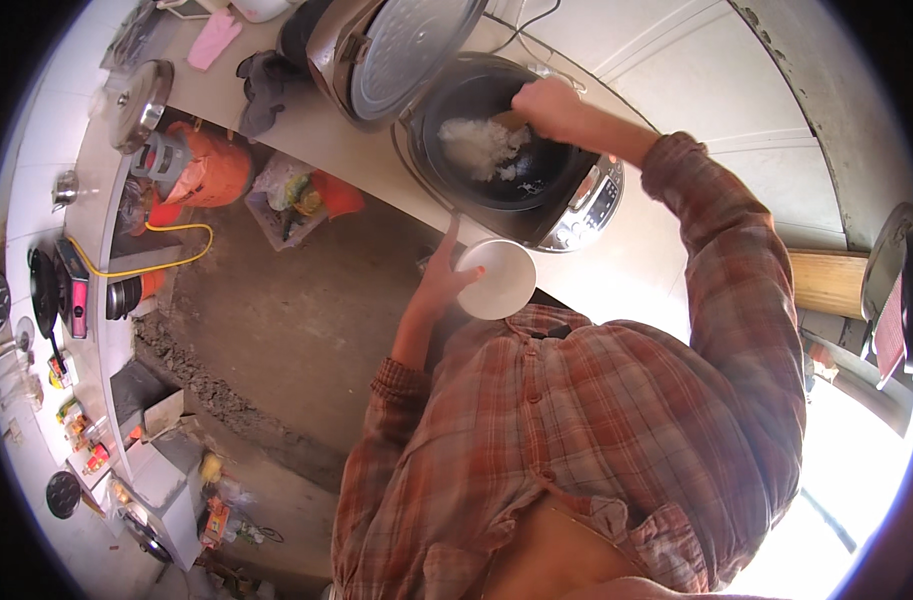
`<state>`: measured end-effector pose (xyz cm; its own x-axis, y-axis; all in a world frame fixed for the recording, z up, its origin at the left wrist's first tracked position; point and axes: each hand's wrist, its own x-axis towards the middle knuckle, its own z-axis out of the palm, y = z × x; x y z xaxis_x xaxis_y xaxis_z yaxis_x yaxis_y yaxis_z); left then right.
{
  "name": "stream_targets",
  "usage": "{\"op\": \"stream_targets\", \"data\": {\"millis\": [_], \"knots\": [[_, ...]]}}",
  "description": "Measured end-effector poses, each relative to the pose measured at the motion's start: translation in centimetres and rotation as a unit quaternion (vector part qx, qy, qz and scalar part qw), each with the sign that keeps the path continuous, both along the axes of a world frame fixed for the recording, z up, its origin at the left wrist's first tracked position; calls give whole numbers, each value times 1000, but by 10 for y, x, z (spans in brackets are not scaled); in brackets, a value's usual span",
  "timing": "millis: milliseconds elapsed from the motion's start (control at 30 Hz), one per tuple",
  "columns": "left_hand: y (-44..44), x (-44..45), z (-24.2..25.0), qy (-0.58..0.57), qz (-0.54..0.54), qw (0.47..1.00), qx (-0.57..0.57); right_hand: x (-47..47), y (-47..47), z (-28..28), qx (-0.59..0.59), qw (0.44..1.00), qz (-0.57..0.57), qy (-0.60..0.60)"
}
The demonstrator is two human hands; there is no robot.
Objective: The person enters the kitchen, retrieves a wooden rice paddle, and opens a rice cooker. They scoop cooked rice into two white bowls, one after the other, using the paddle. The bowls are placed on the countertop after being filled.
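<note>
An electric rice cooker (569,225) stands on the counter with its lid (419,56) raised. White cooked rice (479,148) lies in its dark inner pot (460,184), heaped on one side, with a few grains stuck to the wall. My right hand (548,109) is over the pot's far right edge, closed on a brown rice paddle (509,120) whose tip meets the rice. A white bowl (505,281) is in my left hand (445,277), thumb over its rim, at the counter edge just below the cooker. The bowl's inside looks white; whether it holds anything is unclear.
Behind the cooker run cables (527,34) along the tiled wall. Left of it on the counter (336,142) lie a dark cloth (265,90), a pink cloth (214,37) and a steel lid (141,105). Below are an orange-covered gas cylinder (212,169) and a crate of vegetables (287,199).
</note>
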<state>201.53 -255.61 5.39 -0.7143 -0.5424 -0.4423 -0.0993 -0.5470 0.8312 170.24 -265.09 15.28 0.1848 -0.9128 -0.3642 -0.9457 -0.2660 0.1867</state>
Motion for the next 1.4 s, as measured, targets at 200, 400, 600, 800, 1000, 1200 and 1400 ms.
{"op": "stream_targets", "data": {"millis": [200,400,600,800,1000,1200,1400], "knots": [[-3,0,11,2,-12,1000,9,-7,-1,16,108,992,-64,21],[-6,-1,15,-28,-20,999,11,25,7,-29,133,985,-102,-51],[-4,2,1,-20,-8,1000,-20,0,0,30,33,997,-70,25],[-11,3,12,-16,-33,999,39,4,14,-17,-8,1000,-10,5],[-13,3,-5,-6,-33,999,-2,0,20,-27,17,981,-175,-86],[-15,2,-10,-11,-44,997,-62,4,16,-40,15,957,-266,-115],[-17,3,-1,-3,-47,999,-12,6,20,-76,-13,904,-354,-240]]}}
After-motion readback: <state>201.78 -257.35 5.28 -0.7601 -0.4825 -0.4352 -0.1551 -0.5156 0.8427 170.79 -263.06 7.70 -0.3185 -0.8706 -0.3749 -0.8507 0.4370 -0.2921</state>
